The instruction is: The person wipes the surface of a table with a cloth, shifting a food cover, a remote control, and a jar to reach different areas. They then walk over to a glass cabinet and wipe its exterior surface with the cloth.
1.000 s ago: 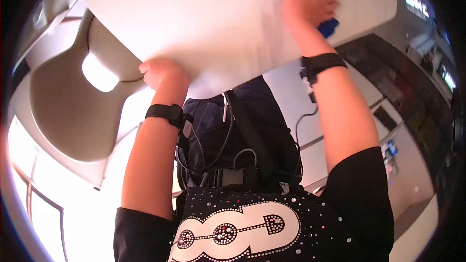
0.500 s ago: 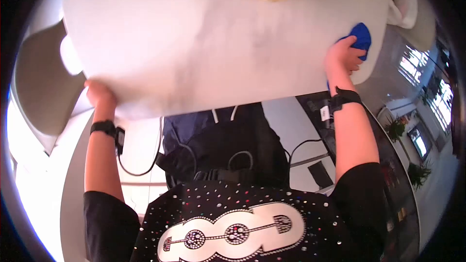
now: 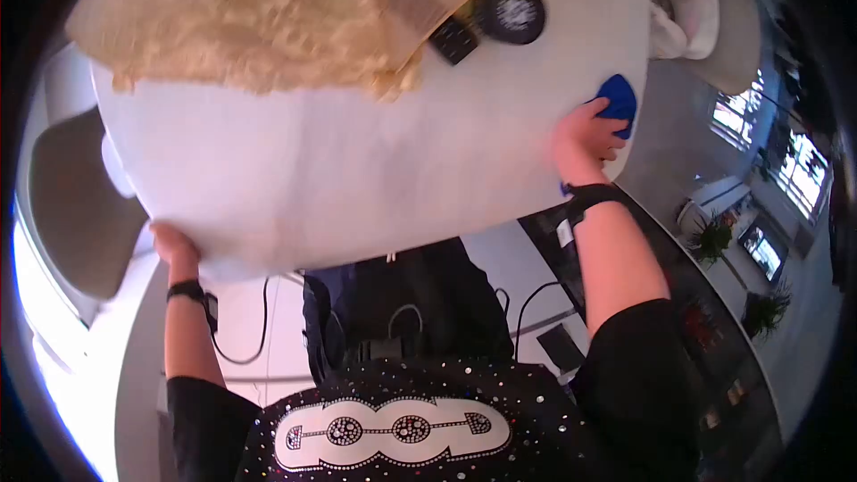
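Head view, the only one.

Right arm reaches up and forward, elbow nearly straight, with a black strap (image 3: 594, 196) round the wrist. Right hand (image 3: 585, 138) lies palm down near the right rim of the white tabletop (image 3: 339, 170). Its fingers are curled over a blue cloth (image 3: 616, 98) and press it to the surface.

Left arm is raised straight, a black band (image 3: 189, 290) at its wrist. Left hand (image 3: 170, 241) sits at the table's near left rim, knuckles against the edge. The fingers are hidden by the rim, so whether it grips cannot be told. The hands are well apart, nearly the table's whole width between them.

Tabletop: smooth, matte white, with a rounded outline. Cloth: a soft, bunched wad in saturated blue, only partly showing past the fingertips. It is teardrop-shaped, its long axis running along the rim and the narrow end pointing away from the person.

On the far part of the table lies a shaggy tan mat (image 3: 250, 27) with a ragged fringe. Just beside it are a round black disc (image 3: 511, 11) and a small black block (image 3: 455, 38).

A grey moulded chair (image 3: 76, 205) stands off the left edge. The person's black top (image 3: 393, 428) carries glinting studs.
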Tool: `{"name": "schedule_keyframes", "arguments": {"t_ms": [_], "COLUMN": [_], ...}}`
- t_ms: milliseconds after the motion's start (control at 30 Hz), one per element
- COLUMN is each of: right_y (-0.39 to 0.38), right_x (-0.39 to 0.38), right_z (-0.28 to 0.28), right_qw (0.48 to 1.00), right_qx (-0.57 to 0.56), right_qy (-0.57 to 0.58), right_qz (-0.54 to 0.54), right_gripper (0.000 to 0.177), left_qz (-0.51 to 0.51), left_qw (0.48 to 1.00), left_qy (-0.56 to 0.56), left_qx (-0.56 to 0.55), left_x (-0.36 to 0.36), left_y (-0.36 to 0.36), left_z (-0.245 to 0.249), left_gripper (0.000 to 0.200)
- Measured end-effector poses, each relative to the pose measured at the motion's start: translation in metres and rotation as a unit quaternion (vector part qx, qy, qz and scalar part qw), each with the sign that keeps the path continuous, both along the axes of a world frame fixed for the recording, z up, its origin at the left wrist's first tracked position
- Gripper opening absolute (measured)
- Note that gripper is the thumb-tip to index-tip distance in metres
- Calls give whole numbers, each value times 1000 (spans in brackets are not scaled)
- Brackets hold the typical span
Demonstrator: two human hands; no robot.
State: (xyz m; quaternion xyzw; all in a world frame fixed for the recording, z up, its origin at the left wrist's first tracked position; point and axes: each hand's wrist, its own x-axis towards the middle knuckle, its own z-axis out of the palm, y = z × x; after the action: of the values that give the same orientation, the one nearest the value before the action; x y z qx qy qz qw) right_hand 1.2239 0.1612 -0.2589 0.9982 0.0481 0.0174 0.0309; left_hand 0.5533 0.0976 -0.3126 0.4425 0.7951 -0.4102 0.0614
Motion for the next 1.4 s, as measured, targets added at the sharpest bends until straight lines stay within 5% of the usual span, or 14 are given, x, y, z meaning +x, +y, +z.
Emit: {"name": "schedule_keyframes", "arguments": {"t_ms": [67,167,300,333,367,433,600,867,933,967,1067,1167,1267,1400], "right_y": [5,10,14,8,3,-9,-42,-86,-91,-93,-99,-99,-102,-94], "right_x": [19,61,72,92,101,107,47,-210,-267,-293,-352,-375,-368,-354], "right_z": [-5,-30,-12,-19,-23,-21,-48,-21,-15,-14,-14,23,24,10], "right_qw": [1000,997,995,996,997,996,992,995,991,989,980,956,932,875], "right_qx": [-10,43,101,75,59,31,81,60,56,54,31,46,40,10], "right_qy": [-24,-64,-9,-38,-43,-28,-84,52,85,96,108,205,49,61], "right_qz": [1,-22,-22,-11,14,78,49,57,82,99,165,203,357,481], "right_gripper": [65,62,70,71,71,71,62,69,72,77,82,80,74,66], "left_qz": [-150,-242,-70,242,461,317,448,466,359,461,466,523,494,492], "left_qw": [966,920,989,962,797,890,811,777,804,762,765,725,743,753], "left_qy": [89,124,24,-94,-139,-130,-187,-283,-352,-349,-354,-372,-388,-377], "left_qx": [-191,-282,-128,84,366,301,328,313,316,292,268,251,230,221], "left_x": [14,42,29,85,144,141,191,201,198,202,199,191,191,194], "left_y": [4,12,0,14,30,19,23,22,7,20,24,26,21,25], "left_z": [1,3,-41,-2,40,23,42,46,26,55,46,60,53,51], "left_gripper": [42,45,44,51,59,58,58,60,54,53,56,61,64,63]}}
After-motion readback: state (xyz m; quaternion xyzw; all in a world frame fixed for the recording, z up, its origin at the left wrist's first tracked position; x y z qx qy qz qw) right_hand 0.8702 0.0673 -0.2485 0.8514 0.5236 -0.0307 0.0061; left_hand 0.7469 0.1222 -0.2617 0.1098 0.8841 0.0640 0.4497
